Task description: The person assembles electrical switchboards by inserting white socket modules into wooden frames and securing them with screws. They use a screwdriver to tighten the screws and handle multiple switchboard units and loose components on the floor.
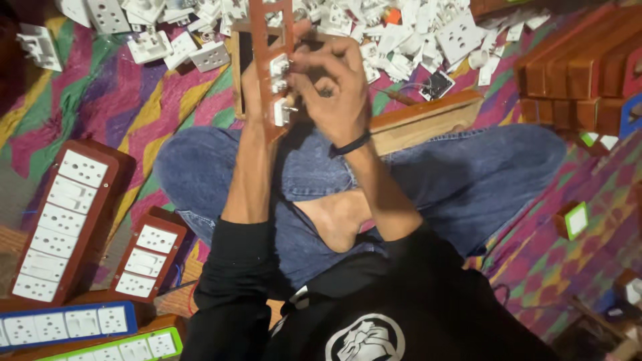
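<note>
I sit cross-legged in blue jeans on a colourful woven mat. My left hand (253,80) holds a long brown switchboard plate (271,27) upright by its edge, mostly hidden behind it. White switch modules (280,67) sit in the plate's cut-outs. My right hand (331,80), with a black band at the wrist, has its fingers curled against the back of those modules, pressing on them. Whether a small tool is in those fingers is hidden.
A heap of loose white switch and socket parts (401,33) lies ahead. Finished brown boards (63,220) (148,261) and blue- and green-framed boards (67,324) lie at left. A wooden box (428,120) sits beyond my knee; stacked brown boxes (582,67) at right.
</note>
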